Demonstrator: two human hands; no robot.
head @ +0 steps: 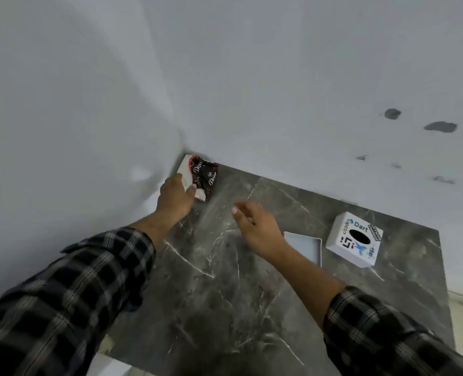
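A small white box (184, 169) lies in the far left corner of a dark marble table (225, 280), against the wall. A black and red Dove wrapper (204, 173) lies on top of it. My left hand (174, 198) grips the near end of the white box, thumb on its top edge. My right hand (254, 226) hovers above the middle of the table with loosely bent fingers and holds nothing. Both arms wear plaid sleeves.
A shallow white box lid (306, 244) lies just right of my right wrist. A white cube with stickers and a round hole (353, 238) stands at the right. White walls (279, 90) close in the table at the back and left.
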